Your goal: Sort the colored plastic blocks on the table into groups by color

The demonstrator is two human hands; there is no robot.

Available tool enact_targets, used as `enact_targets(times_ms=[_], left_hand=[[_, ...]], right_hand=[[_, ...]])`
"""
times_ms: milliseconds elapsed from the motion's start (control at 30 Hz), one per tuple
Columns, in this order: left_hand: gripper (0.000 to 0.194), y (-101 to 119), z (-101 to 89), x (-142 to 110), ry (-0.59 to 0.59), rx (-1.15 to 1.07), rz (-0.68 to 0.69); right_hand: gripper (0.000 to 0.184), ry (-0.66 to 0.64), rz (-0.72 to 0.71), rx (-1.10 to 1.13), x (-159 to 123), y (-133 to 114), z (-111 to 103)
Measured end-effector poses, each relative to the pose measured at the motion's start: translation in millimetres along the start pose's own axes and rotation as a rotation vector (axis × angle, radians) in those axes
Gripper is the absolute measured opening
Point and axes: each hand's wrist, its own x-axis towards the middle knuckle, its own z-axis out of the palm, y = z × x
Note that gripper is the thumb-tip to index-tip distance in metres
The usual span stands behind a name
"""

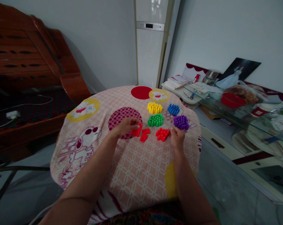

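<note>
Reds are in two lots, mid-table on the cloth (pixel 141 168). Loose reds (pixel 144 137) lie approx. flat just right of the L hand (pixel 129 125), axes not matching: one runs approx. L-R, the one on its near side slants from near-left to far-right, & the leftmost, by the fingers, also slants toward far-right. Which end is top on any of these: too small to tell. Red group (pixel 162 134) is a bit further right, pcs upright & packed close, long axes vert., rounded tops up.

L hand comes in from near-left, fingertips drawn together at the far side of the loose reds, a red pc right by the tips; can't tell if it's pinched or only touched. R hand (pixel 177 136) is at the right edge of the red group, thumb & forefinger close together, other fingers curled; can't tell if a pc is btwn them.

Other groups, all upright too: green (pixel 155 120) just beyond the reds, yellow (pixel 154 108) beyond green, blue (pixel 173 109) far right, purple (pixel 181 122) nearer than blue, just beyond the R hand. Bkgd: wood bench (pixel 17 56) on left, white unit (pixel 149 47) at far side, glass shelf (pixel 214 104) w/ red bowl (pixel 234 100) on right.
</note>
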Motion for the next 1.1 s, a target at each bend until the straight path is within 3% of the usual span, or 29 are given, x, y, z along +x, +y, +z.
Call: enact_targets(times_ms=[133, 233, 333, 433, 500, 567, 633, 700, 767, 900, 1100], left_hand=[[0.028, 7, -2.4, -3, -0.063, -0.164, -0.006], [0.030, 10, -0.9, -3, 0.010, -0.184, 0.024], [0.032, 12, 6.7, -2, 0.117, -0.205, 0.037], [0.035, 20, 19.0, -1, 0.152, -0.268, 0.066], [0.037, 29, 27.6, -3, 0.151, -0.316, 0.104], [0.037, 39, 35.4, -6, 0.132, -0.362, 0.143], [0.035, 47, 41.9, -10, 0.096, -0.392, 0.165], [0.035, 51, 48.1, -13, 0.054, -0.400, 0.155], [0.035, 52, 55.0, -15, 0.034, -0.406, 0.129], [0.036, 51, 68.9, -15, 0.087, -0.468, 0.101], [0.040, 51, 56.8, -5, 0.440, -0.584, 0.120]], right_hand=[[0.035, -0.001, 0.001, 0.006, 0, 0, 1], [0.036, -0.006, -0.001, -0.013, 1, 0, 0], [0.035, 0.133, -0.041, -0.035, -2, -12, -4], [0.034, 0.264, -0.184, -0.051, -14, -40, -8], [0.031, 0.142, -0.233, 0.005, -28, -63, -6], [0.028, -0.088, -0.200, 0.122, -44, -83, 2], [0.028, -0.304, -0.141, 0.242, -56, -95, 10], [0.021, -0.422, -0.091, 0.308, -62, -99, 15], [0.015, -0.459, -0.054, 0.306, -62, -96, 14], [0.021, -0.513, 0.015, 0.247, -56, -87, -4], [0.020, -0.553, 0.048, 0.147, -49, -71, -46]])
